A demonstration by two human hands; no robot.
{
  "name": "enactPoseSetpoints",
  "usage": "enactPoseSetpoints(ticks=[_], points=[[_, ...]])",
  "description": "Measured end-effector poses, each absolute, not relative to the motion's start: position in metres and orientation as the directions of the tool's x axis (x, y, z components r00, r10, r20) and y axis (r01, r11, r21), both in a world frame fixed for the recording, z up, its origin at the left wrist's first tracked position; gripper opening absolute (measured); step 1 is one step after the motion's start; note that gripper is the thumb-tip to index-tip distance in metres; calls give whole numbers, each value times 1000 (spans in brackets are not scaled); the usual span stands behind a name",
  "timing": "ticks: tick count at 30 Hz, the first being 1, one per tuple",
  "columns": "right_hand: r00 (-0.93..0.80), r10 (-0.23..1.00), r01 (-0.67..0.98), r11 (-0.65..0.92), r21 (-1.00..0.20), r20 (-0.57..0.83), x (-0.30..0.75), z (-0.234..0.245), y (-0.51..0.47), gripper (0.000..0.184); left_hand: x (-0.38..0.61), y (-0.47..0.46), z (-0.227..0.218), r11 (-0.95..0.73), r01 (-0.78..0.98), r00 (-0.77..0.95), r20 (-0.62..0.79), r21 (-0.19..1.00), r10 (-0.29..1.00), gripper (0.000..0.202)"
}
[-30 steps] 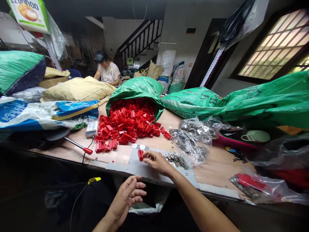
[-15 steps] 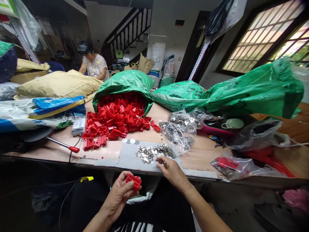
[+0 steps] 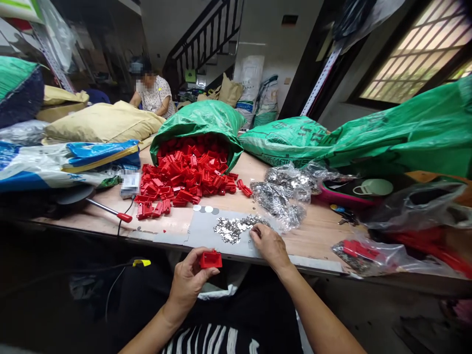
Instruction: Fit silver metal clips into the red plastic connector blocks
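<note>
My left hand (image 3: 191, 275) grips a small red plastic housing (image 3: 211, 260) between thumb and fingers, just off the table's front edge. The housing is box-shaped, its hollow side facing me. My right hand (image 3: 271, 246) is at the right end of a pile of small shiny metal pieces (image 3: 230, 229), its thumb and fingertips drawn together. Whatever lies between those fingertips is too small to make out. The metal pile rests on a grey sheet (image 3: 201, 236). Behind it, many more red housings (image 3: 184, 179) spill from a green woven sack (image 3: 201, 118).
Plastic bags of metal pieces (image 3: 278, 201) lie right of the pile. Farther right are a pink-rimmed container with a pale cup (image 3: 374, 187) and a clear bag (image 3: 363, 253). A red-tipped lever (image 3: 123, 217) projects at left. Another person (image 3: 155, 93) sits behind the sacks.
My right hand has moved up to the edge of the metal pile. My left hand has turned the red housing so its hollow faces me. The view has swung slightly left.
</note>
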State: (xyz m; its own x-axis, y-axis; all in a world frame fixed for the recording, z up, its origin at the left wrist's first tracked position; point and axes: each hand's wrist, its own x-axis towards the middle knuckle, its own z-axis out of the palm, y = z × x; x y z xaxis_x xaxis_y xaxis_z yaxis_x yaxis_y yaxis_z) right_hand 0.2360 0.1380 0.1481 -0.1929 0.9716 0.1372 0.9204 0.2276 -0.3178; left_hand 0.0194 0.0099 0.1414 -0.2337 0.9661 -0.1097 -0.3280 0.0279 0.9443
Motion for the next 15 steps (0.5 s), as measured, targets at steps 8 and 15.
enactPoseSetpoints(ticks=[8,15], points=[[-185,976,902,214,-376,111,252,165,126,11,18,10,141,-44,-132,-283,5,990,959,44],[-439,883,542,408,-734,166,221,185,91,16,21,12,143,-60,-108,-270,29,992,963,41]])
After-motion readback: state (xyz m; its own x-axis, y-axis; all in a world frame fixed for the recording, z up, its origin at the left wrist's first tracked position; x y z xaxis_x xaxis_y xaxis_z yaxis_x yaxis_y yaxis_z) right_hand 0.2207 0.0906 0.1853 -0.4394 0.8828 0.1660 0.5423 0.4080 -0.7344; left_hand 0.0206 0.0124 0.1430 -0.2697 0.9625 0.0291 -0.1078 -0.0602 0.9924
